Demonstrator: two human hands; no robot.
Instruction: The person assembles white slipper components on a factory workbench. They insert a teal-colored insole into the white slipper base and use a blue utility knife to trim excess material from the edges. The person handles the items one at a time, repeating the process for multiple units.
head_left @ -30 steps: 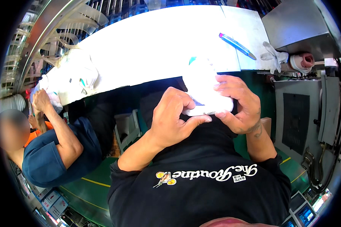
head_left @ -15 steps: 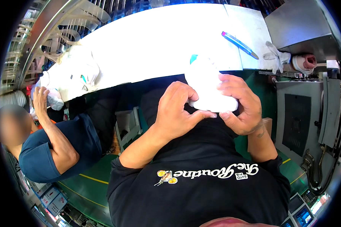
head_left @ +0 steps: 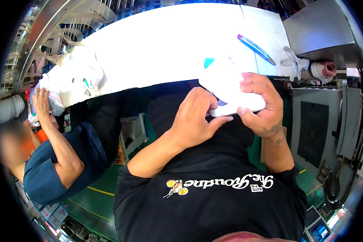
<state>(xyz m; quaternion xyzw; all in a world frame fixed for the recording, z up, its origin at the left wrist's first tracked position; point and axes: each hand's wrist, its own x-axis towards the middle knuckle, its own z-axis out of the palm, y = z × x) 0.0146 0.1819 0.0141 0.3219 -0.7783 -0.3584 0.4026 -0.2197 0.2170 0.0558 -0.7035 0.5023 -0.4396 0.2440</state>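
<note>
A white shoe (head_left: 226,80) with a small teal patch is held in front of my body, at the near edge of the white table (head_left: 161,44). Bright light washes out most of its surface. My left hand (head_left: 193,117) pinches the shoe's near left edge, thumb and fingers closed round the rim of the sole. On the other side, my right hand (head_left: 264,103) grips it, fingers over the upper and thumb against the sole's edge. What lies under my left fingertips is hidden.
A blue pen (head_left: 256,49) lies on the table's right part. Beyond it are a white glove (head_left: 293,63), a shoe with pink lining (head_left: 323,71) and a metal box (head_left: 320,30). At left, a co-worker in a blue shirt (head_left: 64,157) handles white items near a white shoe-like piece (head_left: 82,70).
The shoe has turned and shifted slightly right, showing more of its sole edge. My right hand has moved a little right with it. My left hand stays at the near left edge.
</note>
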